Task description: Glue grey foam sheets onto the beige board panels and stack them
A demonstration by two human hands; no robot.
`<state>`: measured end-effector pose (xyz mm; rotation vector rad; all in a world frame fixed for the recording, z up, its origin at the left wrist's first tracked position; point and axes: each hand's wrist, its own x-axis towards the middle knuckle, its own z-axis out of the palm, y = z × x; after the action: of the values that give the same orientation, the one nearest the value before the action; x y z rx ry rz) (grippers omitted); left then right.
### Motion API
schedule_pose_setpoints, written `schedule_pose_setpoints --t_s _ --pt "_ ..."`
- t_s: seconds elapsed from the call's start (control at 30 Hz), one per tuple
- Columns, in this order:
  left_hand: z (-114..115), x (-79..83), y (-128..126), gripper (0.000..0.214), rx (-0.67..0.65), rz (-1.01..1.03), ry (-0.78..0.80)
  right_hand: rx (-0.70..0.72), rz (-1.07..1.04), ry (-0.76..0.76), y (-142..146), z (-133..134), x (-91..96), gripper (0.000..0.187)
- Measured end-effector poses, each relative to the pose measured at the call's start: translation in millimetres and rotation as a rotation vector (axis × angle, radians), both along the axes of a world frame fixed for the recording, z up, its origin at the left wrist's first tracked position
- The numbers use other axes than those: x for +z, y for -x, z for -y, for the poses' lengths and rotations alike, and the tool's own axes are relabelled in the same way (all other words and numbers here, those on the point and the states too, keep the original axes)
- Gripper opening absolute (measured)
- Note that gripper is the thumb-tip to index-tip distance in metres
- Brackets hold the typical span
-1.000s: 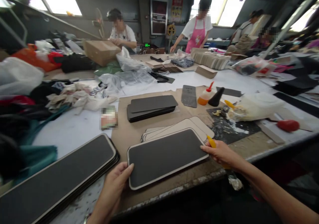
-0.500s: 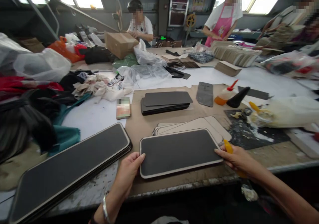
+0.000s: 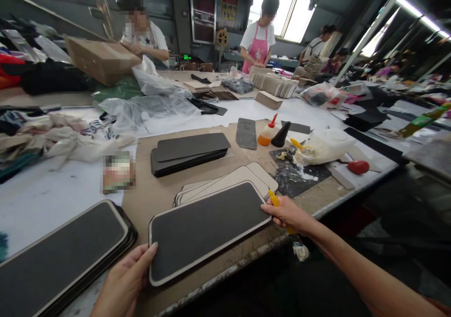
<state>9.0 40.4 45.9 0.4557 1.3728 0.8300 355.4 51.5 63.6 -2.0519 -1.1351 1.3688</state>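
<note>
A dark grey rounded rectangular panel [image 3: 211, 232] with a pale rim is held level between my hands near the table's front edge. My left hand [image 3: 127, 274] pinches its left end, thumb on top. At the far right corner my right hand [image 3: 292, 213] grips the panel, and a yellow-handled brush [image 3: 274, 198] is also tucked in it. The brush's lower end, caked with pale paste, hangs below that hand. Just behind the panel lie fanned beige panels [image 3: 262, 178]. A stack of pale-rimmed dark panels [image 3: 66, 256] lies at the left.
Brown card [image 3: 141, 185] covers part of the table, under a stack of dark grey pieces [image 3: 193, 148]. Behind right stand a red-tipped glue bottle [image 3: 266, 134], a black cone [image 3: 281, 135] and a paste-smeared plastic container [image 3: 327, 145]. Two co-workers [image 3: 259, 44] [image 3: 144, 40] are across the table.
The view has swung to the right, so the table's things appear farther left. Both hands keep their hold on the panel, which looks more slanted in view.
</note>
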Motion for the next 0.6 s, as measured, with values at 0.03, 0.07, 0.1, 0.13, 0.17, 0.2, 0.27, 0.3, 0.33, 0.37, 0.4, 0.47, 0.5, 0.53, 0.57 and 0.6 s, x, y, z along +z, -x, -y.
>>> schedule_pose_setpoints --t_s 0.03,0.07,0.1,0.13,0.17,0.2,0.27,0.3,0.33,0.37,0.4,0.47,0.5,0.53,0.57,0.6 --pt "0 1.4 -1 0.041 0.006 -0.008 -0.007 -0.003 -0.001 0.002 0 0 -0.6 0.023" --pt "0 2.6 -2 0.041 0.014 -0.015 -0.018 -0.005 0.0 0.005 -1 -1 -1.1 0.023" --pt "0 3.4 -3 0.04 0.017 -0.019 -0.025 -0.007 0.002 0.01 -1 -1 -1.4 0.023" --pt "1 3.7 -3 0.04 0.016 -0.021 -0.029 -0.007 0.005 0.015 -1 -2 -1.5 0.023" --pt "0 3.5 -3 0.039 0.01 -0.019 -0.024 -0.008 0.01 0.02 -1 -2 -1.6 0.022" --pt "0 2.9 -2 0.04 0.0 -0.016 -0.011 -0.007 0.014 0.024 -1 -2 -1.7 0.022" --pt "0 1.1 0 0.04 -0.009 -0.01 0.009 0.002 0.015 0.022 -1 -2 -1.7 0.021" --pt "-1 0.4 1 0.04 -0.01 -0.008 0.018 0.009 0.015 0.021 -1 -2 -1.6 0.021" --pt "-1 0.0 2 0.04 -0.012 -0.006 0.024 0.016 0.016 0.02 -1 -2 -1.3 0.021" --pt "-2 0.2 2 0.039 -0.013 -0.004 0.028 0.023 0.022 0.023 -1 -2 -0.9 0.021" --pt "-2 0.8 2 0.038 -0.018 0.0 0.034 0.028 0.031 0.029 0 -2 -0.2 0.021" --pt "-3 3.5 1 0.037 -0.026 0.009 0.042 0.026 0.054 0.045 1 -2 1.2 0.021" --pt "-3 5.2 -1 0.037 -0.016 0.006 0.041 0.023 0.064 0.051 1 -3 1.9 0.021" --pt "-4 7.1 -2 0.038 -0.002 0.0 0.043 0.022 0.07 0.053 1 -3 2.4 0.022" --pt "-4 8.9 -4 0.039 0.013 -0.006 0.044 0.025 0.073 0.053 1 -3 2.7 0.023" --pt "-4 10.6 -5 0.041 0.024 -0.012 0.042 0.033 0.071 0.054 1 -3 2.9 0.024"
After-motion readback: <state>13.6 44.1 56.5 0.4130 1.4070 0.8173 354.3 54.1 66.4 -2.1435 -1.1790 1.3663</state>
